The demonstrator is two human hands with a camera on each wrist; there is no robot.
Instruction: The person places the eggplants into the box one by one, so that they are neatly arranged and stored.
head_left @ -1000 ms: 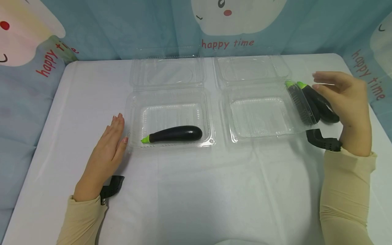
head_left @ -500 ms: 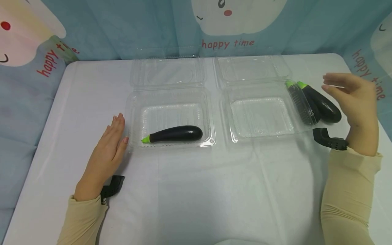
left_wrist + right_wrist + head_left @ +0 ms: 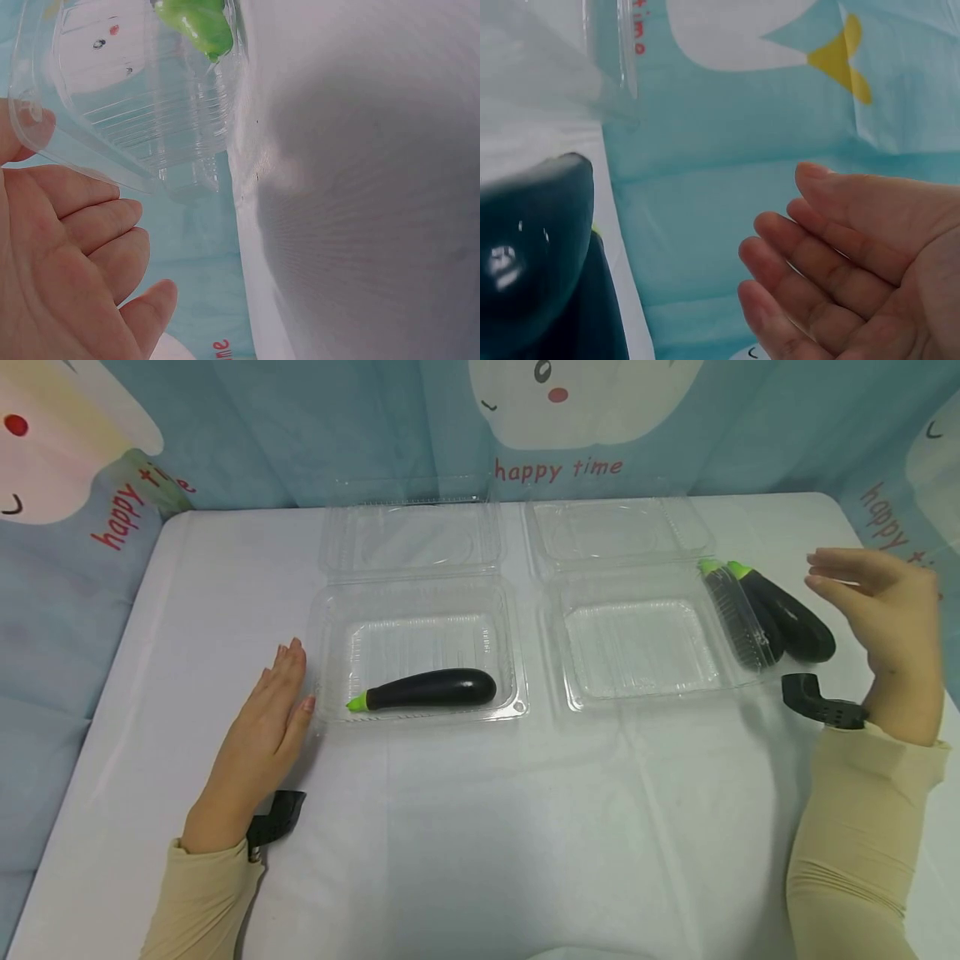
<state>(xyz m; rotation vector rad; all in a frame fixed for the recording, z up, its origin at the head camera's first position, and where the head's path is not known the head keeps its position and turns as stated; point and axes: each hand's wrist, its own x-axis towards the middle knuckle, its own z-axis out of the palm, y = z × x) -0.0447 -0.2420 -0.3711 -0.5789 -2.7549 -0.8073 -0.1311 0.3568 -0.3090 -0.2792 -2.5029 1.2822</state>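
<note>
One dark eggplant with a green tip [image 3: 431, 688] lies in the front part of the left clear container [image 3: 420, 643]. My left hand [image 3: 255, 739] is beside that container's left edge, fingers extended and holding nothing; in the left wrist view the hand [image 3: 82, 247] is at the clear plastic rim [image 3: 97, 171]. Two more eggplants lie at the right container's [image 3: 637, 643] right side: one partly behind its clear wall [image 3: 738, 618], the other [image 3: 791, 618] outside it. To the right of them my right hand [image 3: 885, 627] is raised with loosely bent fingers, empty and apart from them.
Both containers have raised clear lids, the left one [image 3: 412, 537] and the right one [image 3: 618, 531], towards the back of the white table [image 3: 510, 827]. Behind the table hangs a blue printed curtain [image 3: 360, 427]. A black wrist mount is on each arm.
My right hand has moved to the right, away from the outer eggplant, which has shifted very slightly right. The left hand and the containers have stayed in place.
</note>
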